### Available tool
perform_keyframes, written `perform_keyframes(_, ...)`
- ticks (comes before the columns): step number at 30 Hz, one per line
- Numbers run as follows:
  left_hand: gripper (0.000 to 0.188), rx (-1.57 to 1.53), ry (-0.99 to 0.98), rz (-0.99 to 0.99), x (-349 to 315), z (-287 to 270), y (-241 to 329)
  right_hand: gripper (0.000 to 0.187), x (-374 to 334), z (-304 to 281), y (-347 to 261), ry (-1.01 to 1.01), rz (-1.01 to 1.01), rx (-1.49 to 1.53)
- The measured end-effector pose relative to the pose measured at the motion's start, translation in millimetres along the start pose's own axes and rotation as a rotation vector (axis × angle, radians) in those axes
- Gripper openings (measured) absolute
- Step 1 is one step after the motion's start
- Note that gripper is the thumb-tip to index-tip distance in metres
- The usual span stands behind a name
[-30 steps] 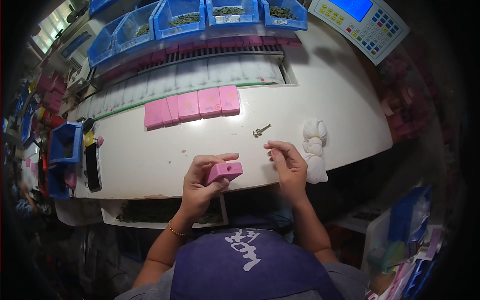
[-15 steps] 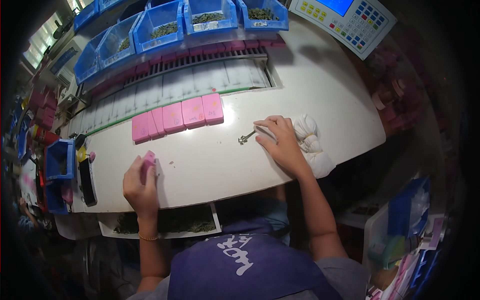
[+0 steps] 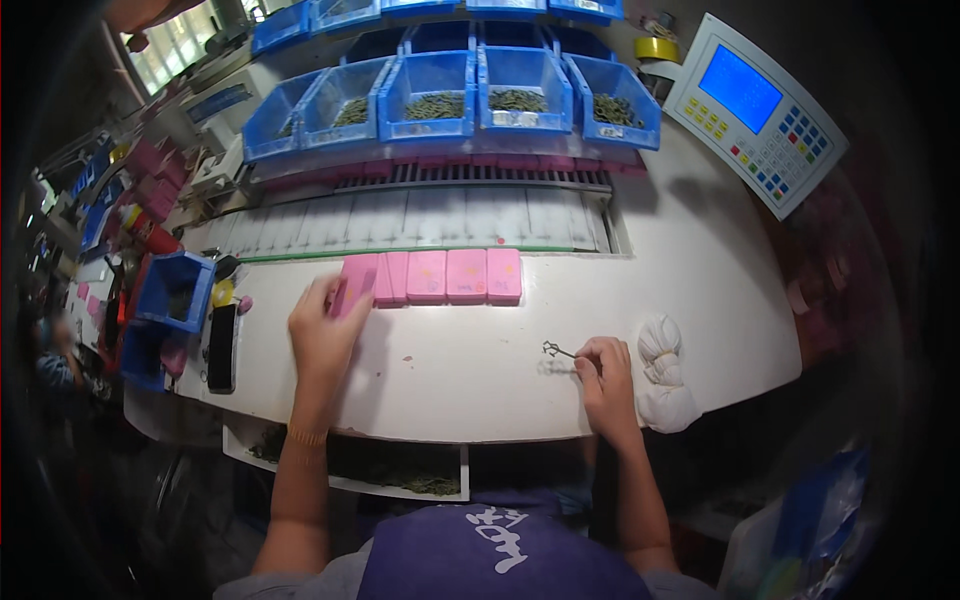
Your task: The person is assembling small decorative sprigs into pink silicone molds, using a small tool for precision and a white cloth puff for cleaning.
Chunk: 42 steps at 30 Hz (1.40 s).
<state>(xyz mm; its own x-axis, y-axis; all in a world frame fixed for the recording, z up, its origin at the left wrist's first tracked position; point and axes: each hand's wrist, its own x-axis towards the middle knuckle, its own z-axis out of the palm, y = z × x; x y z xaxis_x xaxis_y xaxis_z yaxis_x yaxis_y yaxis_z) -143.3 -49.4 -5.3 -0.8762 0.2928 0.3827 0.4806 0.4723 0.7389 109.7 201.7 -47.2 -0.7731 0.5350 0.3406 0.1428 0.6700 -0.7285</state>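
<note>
My left hand point(image 3: 322, 325) grips a small pink block point(image 3: 350, 293) at the left end of a row of pink blocks point(image 3: 467, 275) with faint marks on top. In the fingertips of my right hand point(image 3: 608, 382) is a thin dark branched metal piece point(image 3: 555, 350). Its forked end points left, and a shadow below shows it is raised off the white table point(image 3: 480, 390). A knotted bundle of white cloth point(image 3: 662, 370) lies just right of that hand.
Blue bins point(image 3: 428, 105) of small greenish pieces stand at the back. A slatted tray point(image 3: 420, 222) lies before them. A keypad console point(image 3: 757, 110) is at the far right. A black phone point(image 3: 223, 347) lies at left; an open drawer point(image 3: 464, 473) sits under the front edge.
My left hand has carried the pink block forward to the left end of the row. My right hand has drawn back from beside the cloth, raising the metal piece. The head view has shifted.
</note>
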Motion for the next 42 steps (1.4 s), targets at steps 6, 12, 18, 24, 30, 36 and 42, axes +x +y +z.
perform_keyframes(6, 0.034, 0.423, 0.155, 0.116, 126, 55, -56, 0.005, 3, 6, -1, 0.058, -0.011, 0.045)
perform_keyframes(12, 0.044, 0.636, 0.155, 0.072, 142, 63, -82, 0.005, 0, 2, 1, 0.079, 0.002, 0.051)
perform_keyframes(18, 0.023, 0.057, -0.093, 0.071, 36, 32, -9, 0.007, -10, 34, -11, 0.098, 0.350, 0.654)
perform_keyframes(24, 0.021, -0.763, -0.689, -0.263, -79, 40, 61, 0.019, -16, 36, -74, -0.343, 0.566, 1.300)
perform_keyframes(30, 0.018, -0.966, -0.662, -0.437, -90, 47, 81, 0.019, -21, 27, -78, -0.483, 0.768, 1.550)
perform_keyframes(36, 0.012, -1.077, -0.655, -0.496, -94, 45, 83, 0.023, -24, 28, -90, -0.427, 0.736, 1.445)
perform_keyframes(42, 0.011, -1.146, -0.565, -0.560, -100, 43, 79, 0.018, -28, 35, -103, 0.028, -0.060, 0.327)
